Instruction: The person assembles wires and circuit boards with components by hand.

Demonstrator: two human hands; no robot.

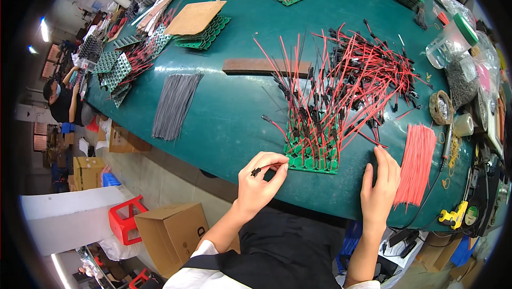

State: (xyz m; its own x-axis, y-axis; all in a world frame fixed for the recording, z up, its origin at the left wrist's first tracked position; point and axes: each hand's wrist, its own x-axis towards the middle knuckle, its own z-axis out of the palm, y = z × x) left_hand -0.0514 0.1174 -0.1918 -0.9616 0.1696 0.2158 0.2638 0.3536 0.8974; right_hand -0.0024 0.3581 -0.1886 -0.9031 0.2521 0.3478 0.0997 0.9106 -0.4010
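The left hand [260, 178] pinches a short wire [268, 168] lying left to right, just left of the green board [312, 162]. The right hand [380, 189] lies open on the table [224, 118], right of it, wires standing behind.

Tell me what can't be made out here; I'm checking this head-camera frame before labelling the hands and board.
- Green circuit board, head view: its surface is mostly hidden by red and black wires.
- Left hand: the pinched black connector is too small to tell its type.
- Right hand: its palm faces the table, so anything beneath is hidden.
- Table's right edge: clutter bent and blurred by the fisheye.
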